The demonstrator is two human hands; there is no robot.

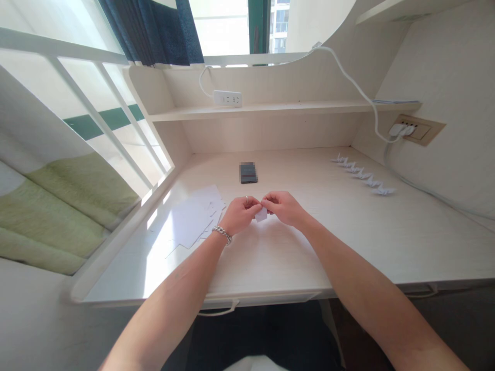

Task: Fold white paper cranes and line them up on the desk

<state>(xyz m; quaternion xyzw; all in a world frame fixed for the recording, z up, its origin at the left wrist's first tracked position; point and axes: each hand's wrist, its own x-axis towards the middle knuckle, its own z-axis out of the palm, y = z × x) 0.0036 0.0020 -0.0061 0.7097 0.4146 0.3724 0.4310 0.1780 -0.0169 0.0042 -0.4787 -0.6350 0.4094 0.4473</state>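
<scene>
My left hand and my right hand meet over the middle of the pale desk. Both pinch a small piece of white folded paper between their fingertips, just above the desktop. The left hand wears a ring and a chain bracelet at the wrist. A loose pile of white paper sheets lies on the desk just left of my left hand.
A dark phone lies behind my hands. A row of several small folded paper figures sits at the right. A power strip rests on the shelf, its cable running to a wall socket.
</scene>
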